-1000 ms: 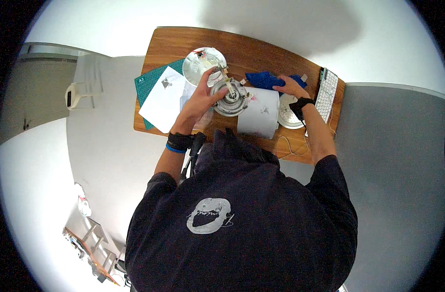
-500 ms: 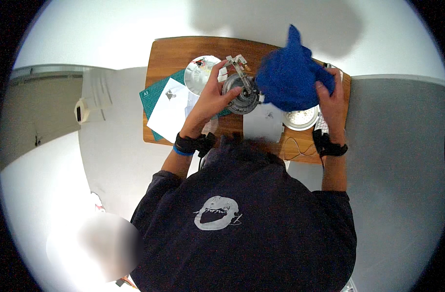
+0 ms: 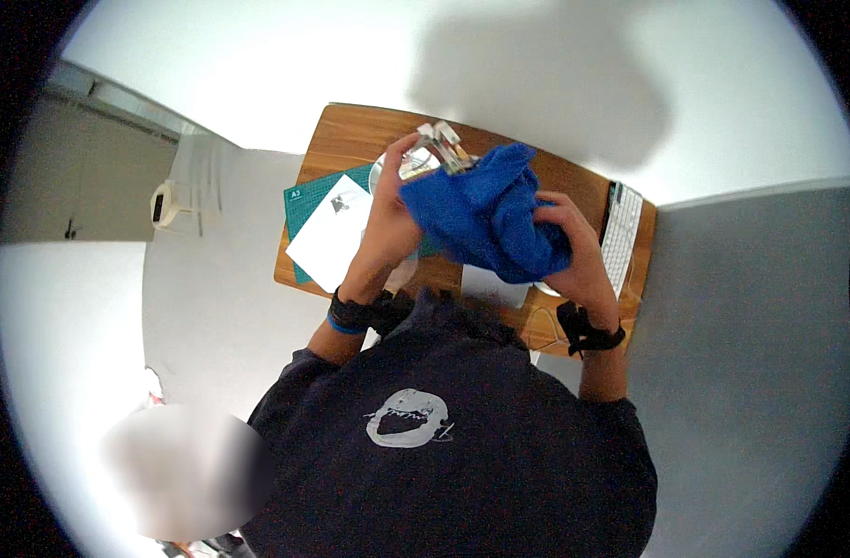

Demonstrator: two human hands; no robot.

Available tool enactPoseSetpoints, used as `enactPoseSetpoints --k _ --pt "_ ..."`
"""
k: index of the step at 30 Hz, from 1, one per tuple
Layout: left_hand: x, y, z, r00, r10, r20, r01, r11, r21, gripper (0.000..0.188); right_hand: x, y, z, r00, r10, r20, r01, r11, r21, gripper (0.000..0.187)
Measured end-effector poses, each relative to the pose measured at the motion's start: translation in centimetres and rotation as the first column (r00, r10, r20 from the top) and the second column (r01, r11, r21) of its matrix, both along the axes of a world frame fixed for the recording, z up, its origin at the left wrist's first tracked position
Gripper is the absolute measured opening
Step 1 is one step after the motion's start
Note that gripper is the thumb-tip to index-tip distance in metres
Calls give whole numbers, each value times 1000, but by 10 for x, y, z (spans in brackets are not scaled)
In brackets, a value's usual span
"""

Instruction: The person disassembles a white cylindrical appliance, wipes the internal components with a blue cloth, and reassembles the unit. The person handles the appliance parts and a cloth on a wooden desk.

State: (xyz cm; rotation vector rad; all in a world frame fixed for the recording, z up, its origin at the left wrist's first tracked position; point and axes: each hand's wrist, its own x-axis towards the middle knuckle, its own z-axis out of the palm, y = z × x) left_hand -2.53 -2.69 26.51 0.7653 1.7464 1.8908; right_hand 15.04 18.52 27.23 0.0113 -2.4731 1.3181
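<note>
Head view: beneath both your hands spreads the brown wood-grain worktop point(image 3: 351, 128). Between your left hand point(image 3: 389, 216) and your right hand point(image 3: 579, 249) is a bunched blue fabric cloth point(image 3: 496, 216), against both, its longer axis slanting from your left fingers back toward your right palm. Left of your left hand lies a white paper sheet point(image 3: 325, 237); right of your right hand, a slim white keyboard point(image 3: 624, 240). Smallest, a pale, silvery angular bracket point(image 3: 446, 149) juts past the cloth's far edge, nearer your left hand, just beside its fingertips. Your left fingers reach forward, partly bent; cloth hides the thumb, so I cannot tell how far that hand closes or what it grips. Your right hand turns inward, fingers curled onto the cloth.
</note>
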Motion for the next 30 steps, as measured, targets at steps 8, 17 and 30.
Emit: enactPoseSetpoints --k 8,17,30 --pt "7 -2 25 989 -38 140 14 986 166 72 13 7 11 879 -340 -335 113 830 -547 70" --pt "3 -2 36 992 -55 -111 78 974 212 81 -10 -29 17 985 -145 -94 118 961 -250 79" --pt "-14 -22 32 993 114 34 -118 987 108 68 71 49 -34 616 -730 -295 746 661 -77 74"
